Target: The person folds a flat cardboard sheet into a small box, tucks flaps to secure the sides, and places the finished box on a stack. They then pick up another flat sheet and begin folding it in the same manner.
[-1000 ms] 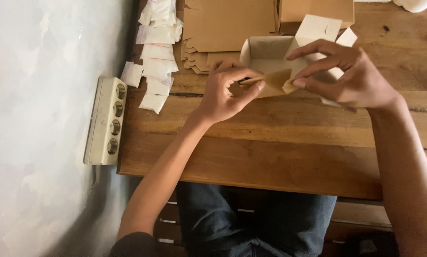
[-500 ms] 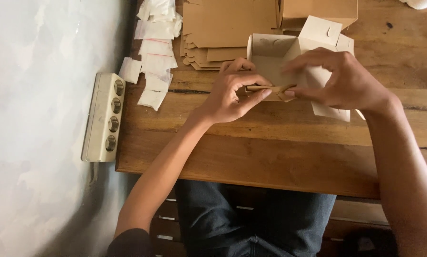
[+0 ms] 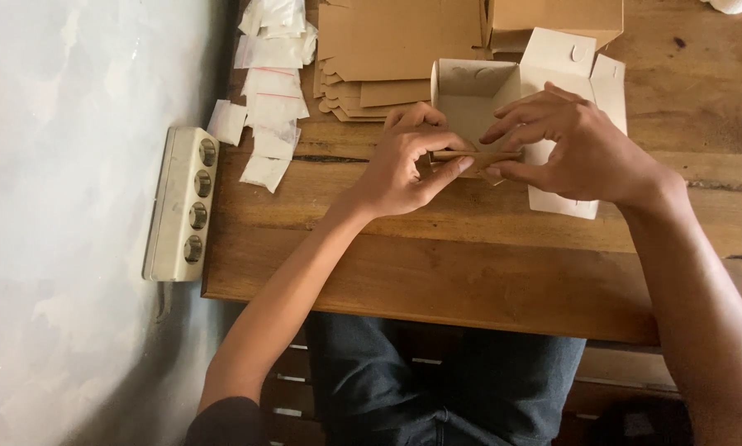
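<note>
1. The wooden table [image 3: 470,272] is the biggest thing in the head view; it carries everything, and the person sits at its near edge with both forearms over it.
2. At the far side lies a stack of flat brown cardboard blanks [image 3: 396,49], not yet folded, and beside it to the right stands a closed brown box [image 3: 553,21].
3. The half-formed carton [image 3: 478,95] stands just in front of that stack, near the middle of the table – white inside, its flaps up and open at the top, one white flap lying on the wood under the right hand.
4. A white power strip [image 3: 181,202] with round sockets hangs off the left edge of the table, and small clear plastic bags [image 3: 268,107] are scattered near it.
5. The left hand [image 3: 408,165] is curled, thumb and fingers closed on the left end of a narrow brown flap of the carton.
6. The right hand [image 3: 573,149] is pinched on the right end of the same flap, the other fingers spread over the carton wall.
7. I judge the step in hand is folding this flap along its crease – the next move calls for even pressure from both hands, so the flap bends straight and does not tear.
</note>
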